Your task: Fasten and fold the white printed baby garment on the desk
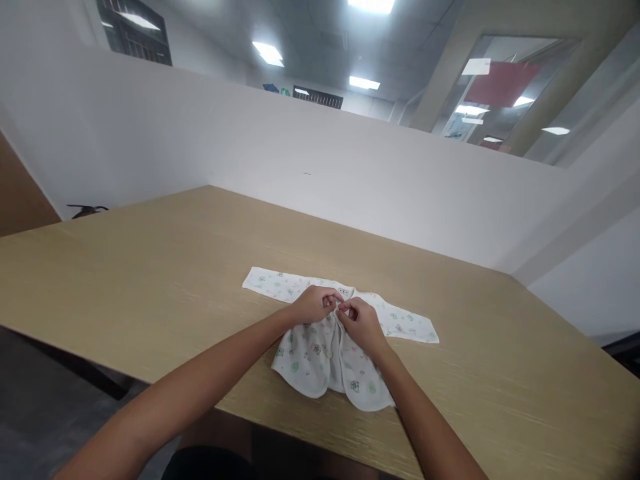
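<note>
A small white baby shirt [303, 363] with a green and grey print lies face up on the table, its sleeves spread to both sides. Its front edges meet near the neckline and part lower down, where the hem curves. My left hand [314, 305] pinches the left front edge just below the collar. Close beside it, fingertips nearly touching, my right hand [361, 321] pinches the right front edge. Whatever fastener lies between the fingertips is too small and covered to make out.
The wooden table [150, 267] reaches back to a white wall [320, 153] with a window strip above it. The table's near edge runs just in front of my lap. A dark object [86, 210] shows beyond the left edge.
</note>
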A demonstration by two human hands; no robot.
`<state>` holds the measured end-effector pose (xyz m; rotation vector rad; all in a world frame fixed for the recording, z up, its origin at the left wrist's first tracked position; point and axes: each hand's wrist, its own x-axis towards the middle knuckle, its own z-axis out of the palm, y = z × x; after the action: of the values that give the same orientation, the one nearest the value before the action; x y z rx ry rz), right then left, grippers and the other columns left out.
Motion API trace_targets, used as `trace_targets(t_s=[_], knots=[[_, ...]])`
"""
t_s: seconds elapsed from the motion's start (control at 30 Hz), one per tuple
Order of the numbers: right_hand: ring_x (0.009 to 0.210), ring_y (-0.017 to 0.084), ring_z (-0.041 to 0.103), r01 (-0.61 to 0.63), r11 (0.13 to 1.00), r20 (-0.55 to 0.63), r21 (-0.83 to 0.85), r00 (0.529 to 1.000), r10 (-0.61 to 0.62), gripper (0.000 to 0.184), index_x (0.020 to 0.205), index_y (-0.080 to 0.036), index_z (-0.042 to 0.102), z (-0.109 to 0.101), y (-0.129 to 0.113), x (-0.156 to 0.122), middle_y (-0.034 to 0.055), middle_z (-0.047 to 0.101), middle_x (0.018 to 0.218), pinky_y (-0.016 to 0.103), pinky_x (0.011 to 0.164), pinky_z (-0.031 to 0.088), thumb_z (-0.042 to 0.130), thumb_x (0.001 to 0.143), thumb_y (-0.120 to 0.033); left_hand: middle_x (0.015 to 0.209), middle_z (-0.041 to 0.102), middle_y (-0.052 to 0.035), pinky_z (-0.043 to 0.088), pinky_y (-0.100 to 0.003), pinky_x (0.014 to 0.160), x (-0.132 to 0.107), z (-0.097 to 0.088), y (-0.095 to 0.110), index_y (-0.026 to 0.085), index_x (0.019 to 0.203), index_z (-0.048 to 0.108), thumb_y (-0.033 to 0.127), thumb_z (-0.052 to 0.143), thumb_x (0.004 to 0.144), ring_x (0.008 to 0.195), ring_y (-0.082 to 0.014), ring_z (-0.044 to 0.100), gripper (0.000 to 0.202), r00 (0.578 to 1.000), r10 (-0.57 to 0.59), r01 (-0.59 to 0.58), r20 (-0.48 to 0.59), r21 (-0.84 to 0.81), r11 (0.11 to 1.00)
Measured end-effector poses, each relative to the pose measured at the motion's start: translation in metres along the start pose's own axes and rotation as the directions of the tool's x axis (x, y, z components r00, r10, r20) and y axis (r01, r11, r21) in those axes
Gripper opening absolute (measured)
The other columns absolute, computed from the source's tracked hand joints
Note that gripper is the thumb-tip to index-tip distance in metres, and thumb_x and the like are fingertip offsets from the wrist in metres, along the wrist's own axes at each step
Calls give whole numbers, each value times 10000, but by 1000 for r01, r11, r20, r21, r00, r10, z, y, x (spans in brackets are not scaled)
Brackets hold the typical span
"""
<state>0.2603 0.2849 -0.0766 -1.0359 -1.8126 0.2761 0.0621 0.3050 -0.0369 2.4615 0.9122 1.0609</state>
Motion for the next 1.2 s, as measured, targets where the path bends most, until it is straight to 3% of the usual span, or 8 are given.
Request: trace_targets(t_s=[0.17,0.3,0.77,1.2], knots=[[720,178,546,25,1000,-5,1,1000,-25,136,884,-171,740,2,3,0,65,676,853,316,698,416,636,858,-254,829,740,0,461,-244,720,1,3,0,181,1051,775,269,701,831,717,-129,599,248,998,-42,41,-39,-10,999],[740,183,555,11,1000,3,8,1000,-11,118,884,-174,728,2,2,0,66,684,873,315,705,418,660,873,-270,833,737,8,457,-240,713,1,4,-2,188,1049,769,168,639,803,716,-127,597,279,998,-44,45,-38,14,999],[734,171,539,21,999,100,-25,995,-19,104,916,-155,699,-8,0,2,39,633,832,304,702,402,660,883,-246,896,723,8,454,-265,807,0,-5,-3,216,1135,723,154,602,835,840,-156,654,330,986,146,-158,77,170,973],[735,155,544,77,994,153,-79,986,-64,77,807,-178,713,-14,0,3,21,657,821,293,713,402,665,867,-167,876,706,3,444,-334,850,-2,-2,3,233,1181,704,115,573,814,936,-214,616,407,997,26,-53,78,367,929]])
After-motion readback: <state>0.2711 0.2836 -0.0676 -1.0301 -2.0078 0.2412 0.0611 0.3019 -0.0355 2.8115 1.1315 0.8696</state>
